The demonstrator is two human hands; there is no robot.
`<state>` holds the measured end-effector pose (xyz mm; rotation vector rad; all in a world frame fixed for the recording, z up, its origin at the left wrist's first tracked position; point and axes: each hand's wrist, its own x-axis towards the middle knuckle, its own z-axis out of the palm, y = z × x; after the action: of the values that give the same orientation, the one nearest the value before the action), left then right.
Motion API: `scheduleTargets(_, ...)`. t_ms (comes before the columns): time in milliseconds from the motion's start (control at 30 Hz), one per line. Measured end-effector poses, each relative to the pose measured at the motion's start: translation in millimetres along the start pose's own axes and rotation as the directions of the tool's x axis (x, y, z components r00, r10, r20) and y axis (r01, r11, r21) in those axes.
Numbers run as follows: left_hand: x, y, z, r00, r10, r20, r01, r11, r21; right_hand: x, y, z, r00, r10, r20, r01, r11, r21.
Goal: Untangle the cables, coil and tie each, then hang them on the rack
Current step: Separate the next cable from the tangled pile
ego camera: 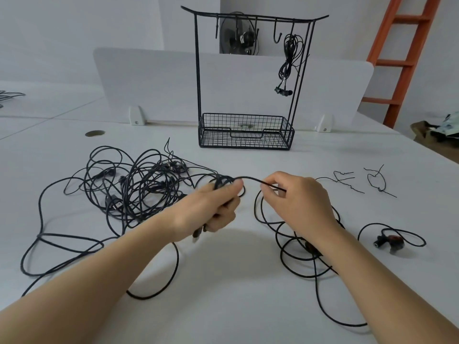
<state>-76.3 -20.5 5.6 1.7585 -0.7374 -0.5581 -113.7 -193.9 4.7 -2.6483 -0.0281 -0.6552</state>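
I see both forearms reaching in from the bottom edge and meeting over the middle of the worktop (pixel 236 314). My left hand (pixel 213 207) is turned thumb-up, its fingers curled round a small bundle of loops of the black cable (pixel 249 178), with the thumb pressed on top. A plug end (pixel 197 236) sticks out below the heel of that hand. My right hand (pixel 298 197) sits just beside it, palm down, with thumb and forefinger pinching the same cable. The other fingers are loosely curled. A short arc of cable spans the gap between the 2 hands, lifted off the worktop.

From the right hand the cable drops into several slack loops (pixel 293 259) lying under and around my right wrist, and 1 long run trails toward the near edge. An earbud (pixel 388 240) with a small loop of cord lies well to the right of that wrist.

To the left of my left hand lies the tangle (pixel 139 184), a heap of black cords with small earbuds and a plug caught in it. Its outer loops sprawl toward the left edge and pass under my left forearm.

Beyond my right hand 2 bent twist ties (pixel 347 181) lie on the worktop, near each other.

The rack (pixel 198 70) stands upright at the far side, well apart from both hands, with a wire basket (pixel 244 142) at its base. 1 coiled earphone set (pixel 289 58) hangs from a hook near its right post.
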Motion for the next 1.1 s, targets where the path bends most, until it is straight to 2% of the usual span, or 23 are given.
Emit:
scheduleTargets(100, 0.2, -3.1, -5.1, 0.989, 0.147, 0.005, -0.145, 0.984, -0.105, -0.9, -1.2, 1.1, 1.000, 0.005, 0.006, -0.005, 0.999, 0.040)
scheduleTargets(200, 0.4, -7.2, -6.6, 0.981, 0.195, -0.005, -0.194, 0.975, -0.112, -0.2, -1.4, 2.6, 0.999, 0.025, 0.048, -0.027, 0.999, 0.042)
scheduleTargets(333, 2.4, -8.8, -7.5, 0.988, 0.152, -0.012, -0.152, 0.981, -0.121, 0.4, 2.3, 3.4, 0.996, 0.085, 0.032, -0.086, 0.996, 0.013)
scheduleTargets(467, 6.5, -8.4, -6.5, 0.991, 0.089, -0.097, -0.111, 0.963, -0.244, 3.4, 6.6, -0.7, 0.992, 0.122, -0.019, -0.123, 0.984, -0.125)
scheduleTargets(567, 9.6, -6.5, -6.1, 0.976, 0.052, -0.213, -0.141, 0.893, -0.428, 5.5, 13.8, -6.7, 0.992, 0.084, -0.089, -0.107, 0.949, -0.296)
scheduleTargets(633, 10.4, -5.3, -8.2, 0.963, 0.041, -0.266, -0.184, 0.822, -0.539, 5.6, 16.3, -11.0, 0.988, 0.033, -0.152, -0.078, 0.949, -0.304)
scheduleTargets(700, 9.7, -1.2, -12.2, 0.957, 0.064, -0.283, -0.238, 0.730, -0.640, 7.0, 17.3, -16.3, 0.986, 0.017, -0.168, -0.051, 0.979, -0.197)
scheduleTargets(800, 5.3, 6.0, -24.5, 0.936, 0.085, -0.342, -0.332, 0.540, -0.774, 8.7, 20.1, -26.8, 0.997, 0.068, 0.048, -0.075, 0.983, 0.167)
scheduleTargets(867, 2.5, 6.5, -35.1, 0.917, 0.057, -0.394, -0.377, 0.442, -0.814, 9.9, 23.1, -37.7, 0.983, 0.088, 0.158, -0.147, 0.899, 0.412)
scheduleTargets(933, 2.5, 1.3, -44.3, 0.896, -0.008, -0.444, -0.406, 0.392, -0.825, 13.9, 33.7, -48.1, 0.982, 0.162, 0.099, -0.190, 0.800, 0.569)
scheduleTargets(967, 3.3, -1.3, -47.4, 0.886, -0.046, -0.461, -0.410, 0.384, -0.827, 16.1, 40.8, -52.9, 0.967, 0.252, 0.026, -0.209, 0.736, 0.643)
scheduleTargets(1000, 4.0, -3.1, -49.3, 0.879, -0.077, -0.471, -0.408, 0.389, -0.826, 17.8, 50.0, -57.3, 0.924, 0.379, -0.046, -0.235, 0.661, 0.713)
scheduleTargets(1033, 4.6, -4.1, -49.9, 0.874, -0.097, -0.477, -0.403, 0.405, -0.821, 19.2, 60.5, -60.1, 0.849, 0.516, -0.113, -0.254, 0.586, 0.770)
scheduleTargets(1100, 5.2, -4.0, -48.5, 0.870, -0.112, -0.480, -0.388, 0.443, -0.808, 19.7, 77.8, -62.3, 0.671, 0.700, -0.243, -0.291, 0.551, 0.782)
